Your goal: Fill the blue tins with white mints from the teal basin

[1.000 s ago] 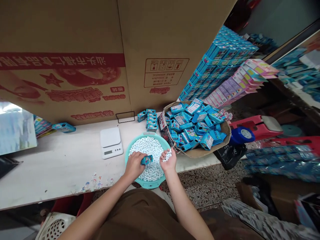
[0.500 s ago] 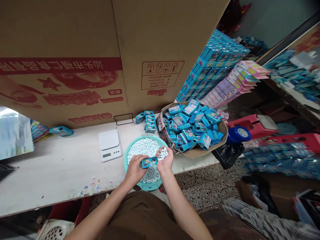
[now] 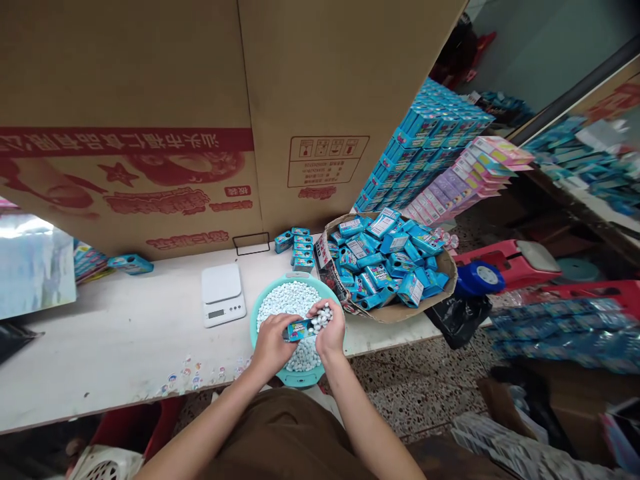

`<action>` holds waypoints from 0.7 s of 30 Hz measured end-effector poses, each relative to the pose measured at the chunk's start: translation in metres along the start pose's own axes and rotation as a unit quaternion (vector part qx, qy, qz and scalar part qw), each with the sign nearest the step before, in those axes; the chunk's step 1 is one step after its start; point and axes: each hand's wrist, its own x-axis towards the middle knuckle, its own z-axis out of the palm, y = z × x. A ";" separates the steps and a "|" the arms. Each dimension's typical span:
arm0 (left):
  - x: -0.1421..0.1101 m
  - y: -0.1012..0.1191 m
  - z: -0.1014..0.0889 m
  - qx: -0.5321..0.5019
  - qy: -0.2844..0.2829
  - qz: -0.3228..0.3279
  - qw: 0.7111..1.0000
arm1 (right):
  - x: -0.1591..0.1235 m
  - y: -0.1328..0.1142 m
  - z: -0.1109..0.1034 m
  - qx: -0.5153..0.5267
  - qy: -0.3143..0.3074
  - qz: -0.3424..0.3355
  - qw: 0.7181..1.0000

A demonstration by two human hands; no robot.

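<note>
My left hand (image 3: 270, 341) is closed around a small blue box (image 3: 299, 329), held over a teal bowl (image 3: 260, 308) heaped with small white candies (image 3: 287, 299). My right hand (image 3: 331, 330) is cupped with a handful of the white candies and pressed against the open end of the box. Both hands hover above the near edge of the bowl, at the front of the white table (image 3: 120, 353).
A white digital scale (image 3: 222, 293) sits left of the bowl. A cardboard tray (image 3: 395, 311) piled with blue boxes (image 3: 390, 257) stands to the right, a short stack of blue boxes (image 3: 300, 245) behind. Large cardboard cartons (image 3: 200, 113) wall the back. Stacked packs (image 3: 440, 147) rise at right.
My right hand has closed in on the box's open end with its candies. The box has tilted toward it, and both hands sit slightly lower over the bowl.
</note>
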 end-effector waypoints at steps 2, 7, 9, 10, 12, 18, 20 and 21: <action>-0.001 -0.001 0.002 -0.036 0.005 -0.023 0.999 | -0.003 -0.001 0.002 0.001 -0.005 -0.005 1.000; -0.004 -0.005 0.006 -0.057 0.017 -0.054 0.997 | -0.006 -0.001 0.006 -0.016 0.009 -0.003 1.000; -0.005 -0.005 0.007 -0.089 0.012 -0.078 0.993 | -0.007 0.000 0.006 -0.021 -0.002 -0.015 1.000; -0.006 -0.005 0.007 -0.102 0.010 -0.083 0.991 | -0.007 0.001 0.006 -0.024 -0.010 -0.022 0.999; -0.007 -0.004 0.006 -0.095 0.019 -0.069 0.993 | -0.008 0.002 0.005 -0.031 -0.020 -0.035 0.999; -0.008 -0.002 0.004 -0.052 0.015 -0.034 0.998 | -0.012 0.002 0.004 -0.040 -0.001 -0.043 0.998; -0.009 -0.003 0.006 -0.084 0.021 -0.056 0.995 | -0.015 0.001 0.006 -0.051 -0.008 -0.060 0.997; -0.009 -0.004 0.007 -0.097 0.029 -0.061 0.993 | -0.015 0.000 0.007 -0.054 -0.009 -0.067 0.996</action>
